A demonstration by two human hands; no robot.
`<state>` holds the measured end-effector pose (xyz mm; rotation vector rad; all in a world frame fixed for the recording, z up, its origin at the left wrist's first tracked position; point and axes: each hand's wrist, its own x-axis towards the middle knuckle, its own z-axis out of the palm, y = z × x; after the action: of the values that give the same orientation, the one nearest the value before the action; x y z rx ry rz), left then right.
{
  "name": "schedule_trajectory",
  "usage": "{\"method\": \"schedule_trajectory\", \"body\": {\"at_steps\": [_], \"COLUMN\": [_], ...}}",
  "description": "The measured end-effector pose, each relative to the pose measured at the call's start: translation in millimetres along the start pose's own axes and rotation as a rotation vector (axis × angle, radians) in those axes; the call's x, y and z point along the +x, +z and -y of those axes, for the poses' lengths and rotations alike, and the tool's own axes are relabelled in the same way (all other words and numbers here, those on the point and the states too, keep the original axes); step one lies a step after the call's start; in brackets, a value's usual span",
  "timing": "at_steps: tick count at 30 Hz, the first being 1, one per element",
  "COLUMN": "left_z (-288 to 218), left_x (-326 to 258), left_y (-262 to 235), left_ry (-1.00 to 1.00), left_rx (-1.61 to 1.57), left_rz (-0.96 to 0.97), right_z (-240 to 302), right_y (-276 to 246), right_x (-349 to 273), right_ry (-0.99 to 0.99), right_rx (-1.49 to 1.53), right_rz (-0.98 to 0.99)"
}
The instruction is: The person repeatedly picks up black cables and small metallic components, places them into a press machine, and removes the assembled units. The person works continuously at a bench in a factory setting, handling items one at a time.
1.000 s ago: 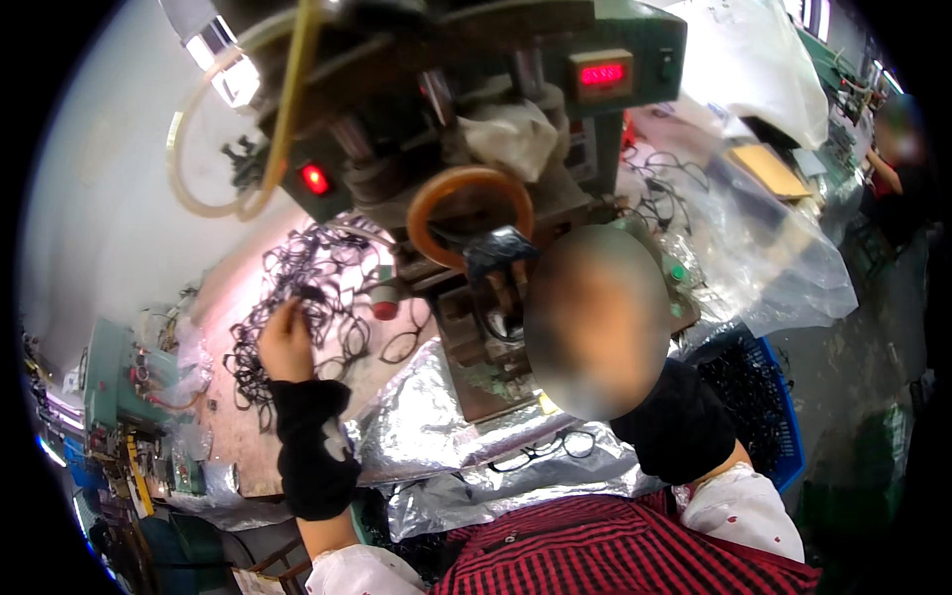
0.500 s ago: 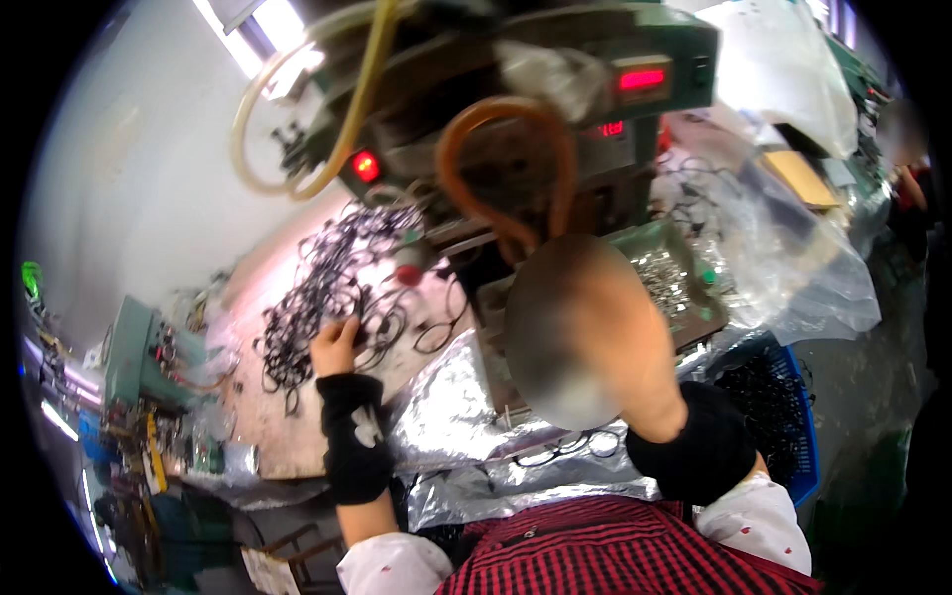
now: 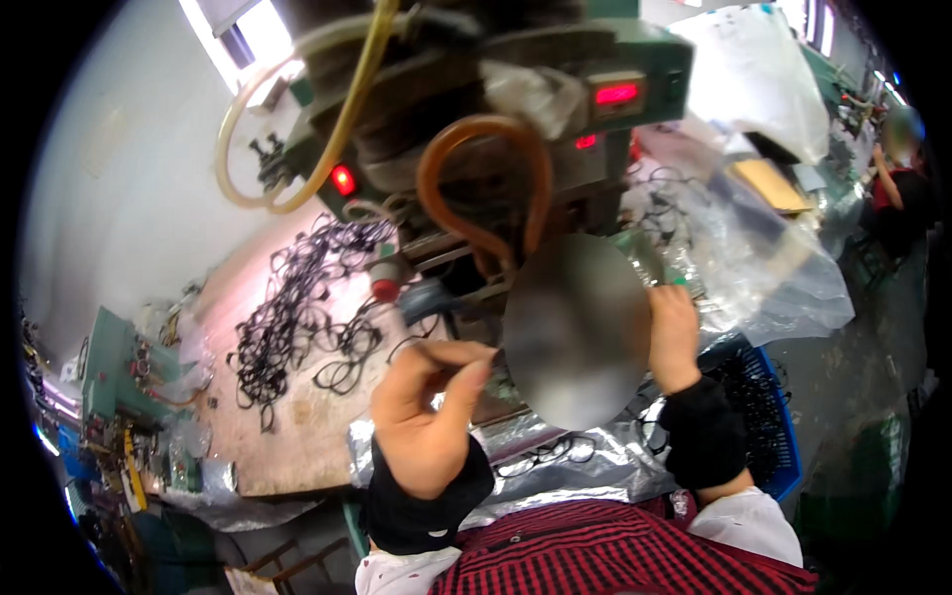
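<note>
- Head view: the left hand point(image 3: 421, 426) is raised before the machine point(image 3: 397, 154), thumb and forefinger brought together; such a pinch would suit something small and light, but whether anything sits between the tips cannot be told.
- Fingers of the right hand point(image 3: 674, 337) curl at the edge of a grey blurred patch point(image 3: 575, 337), which hides what, if anything, they grasp.
- Black glasses frames point(image 3: 297, 297) lie heaped on the table point(image 3: 297, 461) left of the machine, presumably to keep them within the left hand's reach.
- More glasses point(image 3: 575, 453) rest on silver foil point(image 3: 585, 486) near the person, perhaps spread to guard against scratches.
- Beyond the right forearm stands a blue basket point(image 3: 790, 456) of dark pieces, seemingly kept close for easy access.
</note>
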<state>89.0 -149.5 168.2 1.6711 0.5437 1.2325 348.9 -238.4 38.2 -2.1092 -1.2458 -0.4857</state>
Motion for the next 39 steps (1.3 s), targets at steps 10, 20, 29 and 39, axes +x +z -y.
{"method": "schedule_trajectory", "body": {"at_steps": [10,20,29,39], "left_z": [-13.2,9.2,64.6,200.1], "left_x": [24.1,-8.3,38.1,53.6], "left_y": [26.2,10.7,-148.3,-248.3], "left_ry": [-0.061,0.208,0.316,0.118], "left_rx": [0.219,0.370,0.924,1.115], "left_rz": [0.118,0.100,-0.425,-0.133], "right_z": [-1.8,-8.4,-1.0,-6.2], "right_y": [6.1,25.8,-1.6,2.0], "right_x": [38.0,59.6,28.6,7.6], "right_ry": [0.128,-0.345,0.245,0.163], "right_rx": [0.268,0.023,0.603,0.513], "right_rz": [-0.132,0.137,0.037,-0.070]}}
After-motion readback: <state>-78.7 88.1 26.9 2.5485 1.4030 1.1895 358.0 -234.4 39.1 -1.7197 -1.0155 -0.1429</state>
